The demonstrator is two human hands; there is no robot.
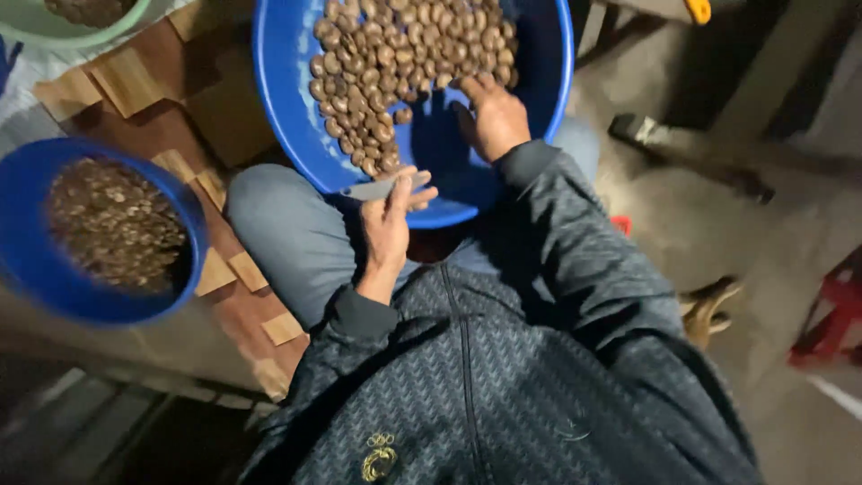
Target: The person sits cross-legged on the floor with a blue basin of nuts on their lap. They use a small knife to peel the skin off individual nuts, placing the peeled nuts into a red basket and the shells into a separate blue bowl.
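The head camera is looking straight down over a dark patterned zip jacket [503, 386] and grey trousers [296, 238]; a large blue plastic basin [287, 99] is resting on the person's lap, its far half filled with brown nuts in their shells [395, 63], its near half showing bare blue floor.

The left hand [388, 224] is lying at the basin's near rim, its fingers and thumb closing around a small flat pale blade or scraper [377, 188] that is lying across the rim; whether a nut is also pinched there cannot be told.

The right hand [494, 112] is reaching inside the basin, palm down, its fingertips touching the near edge of the nut heap; the fingers are curling loosely, and whether they are gripping a nut is hidden by the back of the hand.

To the left, a second blue basin [27, 260] is sitting on a surface with wooden blocks [126, 76] around it, holding a mass of darker, finer brown bits [117, 224]; a pale green bowl [54, 31] is showing at the top left corner.

To the right, the concrete floor [718, 224] is lying in shadow, with a red stool [831, 319] at the frame's edge.
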